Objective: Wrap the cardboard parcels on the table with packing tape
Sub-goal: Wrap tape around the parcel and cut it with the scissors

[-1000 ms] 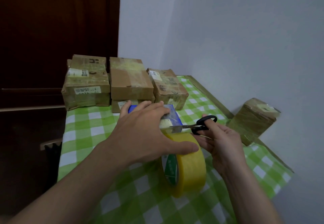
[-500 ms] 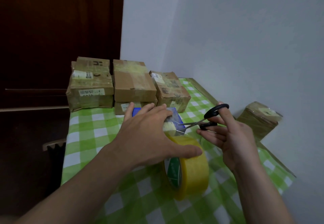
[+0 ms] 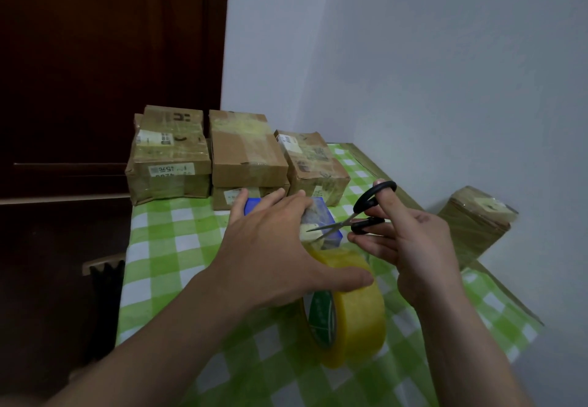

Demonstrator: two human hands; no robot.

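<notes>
- The left hand (image 3: pixel 270 247) lies flat over a blue box (image 3: pixel 327 215) near the middle of the bench (image 3: pixel 159 241). Its fingers are stretched out over the top of the box and point to the far side.
- The thumb of this hand reaches to the right and presses on the top of the tape roll (image 3: pixel 359 317). The hand is not closed around anything.
- The roll is yellow with a green core and stands on its edge, just in front of the box.
- The box is partly covered with shiny clear tape. A short strip of tape seems to go from the box down to the roll.
- The right hand (image 3: pixel 413 247) holds the scissors (image 3: pixel 366 224). The thumb is in the upper black loop and the other fingers are curled at the lower loop.
- The blades are a little open, and their tips point left at the taped right end of the box, close to the left fingertips.
- At the far edge of the bench stand taped parcels: a stack on the left (image 3: pixel 168 158), a stack in the middle (image 3: pixel 245 152) and one parcel on the right (image 3: pixel 311 164), all close together.
- One more parcel (image 3: pixel 477 219) is tilted at the right, against the wall (image 3: pixel 413 72). I cannot tell what it stands on.
- A green and white checked cloth covers the bench.
</notes>
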